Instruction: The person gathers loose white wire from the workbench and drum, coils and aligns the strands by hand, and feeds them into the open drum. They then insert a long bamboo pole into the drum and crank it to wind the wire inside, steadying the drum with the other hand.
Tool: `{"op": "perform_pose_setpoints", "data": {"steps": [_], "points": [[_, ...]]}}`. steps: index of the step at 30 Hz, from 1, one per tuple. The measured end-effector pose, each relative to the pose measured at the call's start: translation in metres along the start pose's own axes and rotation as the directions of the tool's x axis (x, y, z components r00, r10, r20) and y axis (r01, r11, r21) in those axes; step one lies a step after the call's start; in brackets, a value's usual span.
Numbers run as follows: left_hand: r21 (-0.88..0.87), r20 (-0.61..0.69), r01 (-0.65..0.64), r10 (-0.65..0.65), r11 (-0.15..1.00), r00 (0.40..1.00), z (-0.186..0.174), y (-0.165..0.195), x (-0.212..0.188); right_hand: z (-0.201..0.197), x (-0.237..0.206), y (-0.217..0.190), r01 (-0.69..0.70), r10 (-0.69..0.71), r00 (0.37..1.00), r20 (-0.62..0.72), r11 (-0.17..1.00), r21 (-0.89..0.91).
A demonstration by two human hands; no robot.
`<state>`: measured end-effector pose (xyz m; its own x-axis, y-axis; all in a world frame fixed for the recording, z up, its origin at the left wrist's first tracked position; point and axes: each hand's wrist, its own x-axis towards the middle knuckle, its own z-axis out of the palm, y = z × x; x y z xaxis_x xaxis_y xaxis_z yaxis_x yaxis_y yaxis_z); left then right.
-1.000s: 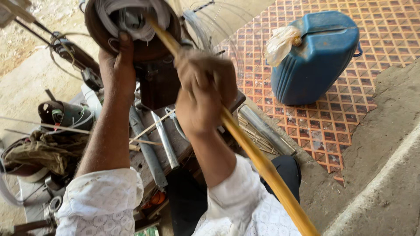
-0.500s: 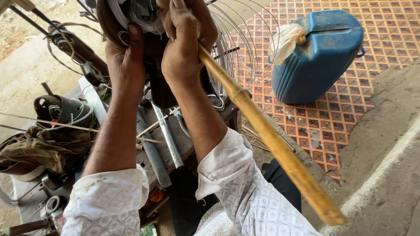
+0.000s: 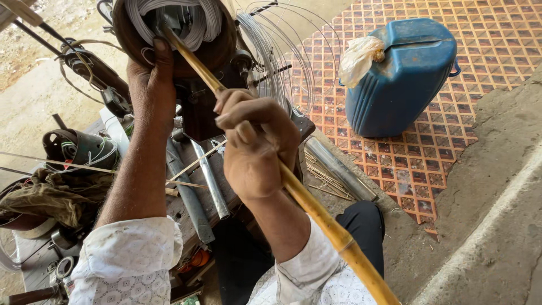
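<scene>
R hand grips bamboo stick; blue jerrycan nearby, L hand on drum.
</scene>
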<state>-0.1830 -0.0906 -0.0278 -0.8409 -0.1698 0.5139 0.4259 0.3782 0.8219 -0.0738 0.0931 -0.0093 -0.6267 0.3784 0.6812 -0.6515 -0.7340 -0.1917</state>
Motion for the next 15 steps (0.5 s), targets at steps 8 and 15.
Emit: {"op": "perform_pose_setpoints", "data": {"steps": [8, 15], "points": [[-0.05, -0.011, -0.139, 0.139, 0.989, 0.99, 0.001, -0.02, 0.006, -0.004, 0.039, 0.073, 0.168, -0.175, 0.973, -0.153, 0.984, -0.06], [-0.182, -0.009, -0.064, 0.064, 0.981, 0.998, 0.005, -0.004, 0.001, 0.001, 0.052, 0.129, 0.061, -0.101, 0.96, -0.261, 0.986, -0.158]]}}
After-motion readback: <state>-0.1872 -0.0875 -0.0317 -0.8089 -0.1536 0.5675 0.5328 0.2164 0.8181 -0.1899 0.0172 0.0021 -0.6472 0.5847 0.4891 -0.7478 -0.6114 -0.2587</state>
